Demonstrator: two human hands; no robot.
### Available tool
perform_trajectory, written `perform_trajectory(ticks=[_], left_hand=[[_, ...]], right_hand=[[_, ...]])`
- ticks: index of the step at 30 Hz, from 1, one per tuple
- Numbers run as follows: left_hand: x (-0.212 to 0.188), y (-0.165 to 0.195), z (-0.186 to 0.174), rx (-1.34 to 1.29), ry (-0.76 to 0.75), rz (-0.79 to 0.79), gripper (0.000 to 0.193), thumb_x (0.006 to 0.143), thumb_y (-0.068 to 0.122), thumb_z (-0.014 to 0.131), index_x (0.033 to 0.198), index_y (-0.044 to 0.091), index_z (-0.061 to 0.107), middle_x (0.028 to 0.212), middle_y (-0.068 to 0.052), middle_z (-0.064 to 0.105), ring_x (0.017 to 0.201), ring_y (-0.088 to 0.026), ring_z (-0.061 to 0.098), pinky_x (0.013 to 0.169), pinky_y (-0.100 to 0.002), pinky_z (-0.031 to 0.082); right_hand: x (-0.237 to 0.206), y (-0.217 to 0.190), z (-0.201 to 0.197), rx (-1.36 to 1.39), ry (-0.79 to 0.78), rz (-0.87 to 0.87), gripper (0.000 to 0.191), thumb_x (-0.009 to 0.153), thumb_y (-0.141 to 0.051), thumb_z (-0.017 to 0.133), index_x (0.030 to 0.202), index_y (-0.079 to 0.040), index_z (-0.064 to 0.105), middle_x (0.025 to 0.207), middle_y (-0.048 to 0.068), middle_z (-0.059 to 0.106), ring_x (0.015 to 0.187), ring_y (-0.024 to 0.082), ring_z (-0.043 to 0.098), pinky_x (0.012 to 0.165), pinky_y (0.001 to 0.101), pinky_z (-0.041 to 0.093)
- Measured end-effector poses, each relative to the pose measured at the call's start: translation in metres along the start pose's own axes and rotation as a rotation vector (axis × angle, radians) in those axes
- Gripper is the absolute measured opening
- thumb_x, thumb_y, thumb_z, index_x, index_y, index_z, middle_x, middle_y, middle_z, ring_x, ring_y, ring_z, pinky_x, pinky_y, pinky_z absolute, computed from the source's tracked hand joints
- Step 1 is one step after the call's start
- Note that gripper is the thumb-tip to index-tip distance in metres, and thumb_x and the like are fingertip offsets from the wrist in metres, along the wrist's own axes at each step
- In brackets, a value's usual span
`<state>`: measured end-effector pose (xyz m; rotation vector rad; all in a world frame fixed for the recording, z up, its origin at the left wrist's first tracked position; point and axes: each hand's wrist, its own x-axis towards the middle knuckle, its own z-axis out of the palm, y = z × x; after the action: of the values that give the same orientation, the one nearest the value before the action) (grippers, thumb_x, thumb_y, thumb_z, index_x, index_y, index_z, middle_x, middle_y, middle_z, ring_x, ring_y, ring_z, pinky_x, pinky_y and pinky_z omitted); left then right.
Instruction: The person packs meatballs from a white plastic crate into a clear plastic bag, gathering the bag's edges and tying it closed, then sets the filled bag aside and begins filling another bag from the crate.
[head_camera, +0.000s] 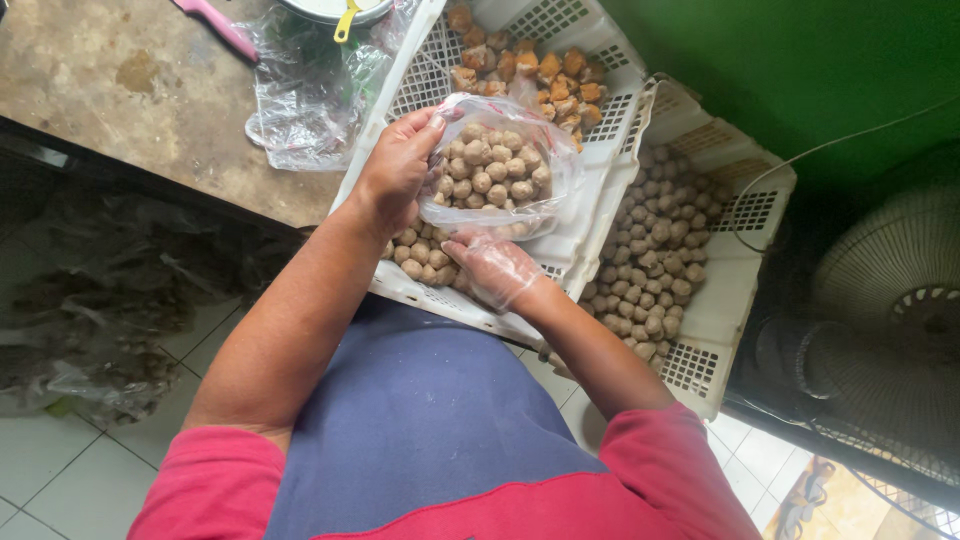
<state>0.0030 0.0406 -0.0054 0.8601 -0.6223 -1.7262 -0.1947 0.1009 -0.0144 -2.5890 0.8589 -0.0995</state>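
Observation:
My left hand (396, 166) grips the rim of a clear plastic bag (540, 125) filled with several pale meatballs (490, 170), holding it open above a white slotted crate (420, 70). My right hand (495, 268), covered by a thin clear plastic glove, reaches under the bag among the loose meatballs (418, 256) lying in that crate. Orange-brown fried pieces (545, 75) fill the crate's far end.
A second white crate (735, 290) at the right holds many more meatballs (655, 250). A crumpled clear bag (310, 95), a pink handle (215, 25) and a bowl with a yellow utensil (345, 15) lie on the worn counter (120, 80). A fan (890, 310) stands at right.

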Motion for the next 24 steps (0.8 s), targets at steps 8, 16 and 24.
perform_trajectory(ticks=[8,16,24], left_hand=[[-0.004,0.003,0.006,-0.078,0.022,-0.05,0.028,0.107,0.02,0.049,0.126,0.009,0.068,0.104,0.001,0.074,0.083,-0.005,0.065,0.071,-0.022,0.052],[0.001,-0.006,-0.002,0.03,0.041,0.013,0.027,0.109,0.023,0.051,0.125,0.01,0.07,0.083,0.007,0.062,0.061,-0.001,0.043,0.054,-0.02,0.035],[-0.002,-0.005,0.006,0.088,0.048,0.037,0.027,0.109,0.021,0.05,0.126,0.009,0.068,0.068,0.009,0.053,0.049,-0.001,0.039,0.043,-0.021,0.029]], right_hand=[[0.009,-0.009,0.012,-0.196,-0.245,0.234,0.023,0.096,-0.019,0.053,0.111,-0.006,0.066,0.113,0.023,0.063,0.107,0.039,0.066,0.088,0.0484,0.054],[-0.009,0.002,-0.002,-0.074,-0.337,0.241,0.04,0.078,-0.002,0.061,0.117,-0.006,0.067,0.114,0.024,0.062,0.103,0.04,0.066,0.087,0.0458,0.054],[-0.02,0.022,-0.077,1.005,-0.119,0.285,0.037,0.089,-0.017,0.074,0.124,-0.009,0.062,0.097,0.001,0.066,0.088,0.014,0.065,0.081,0.0374,0.058]])
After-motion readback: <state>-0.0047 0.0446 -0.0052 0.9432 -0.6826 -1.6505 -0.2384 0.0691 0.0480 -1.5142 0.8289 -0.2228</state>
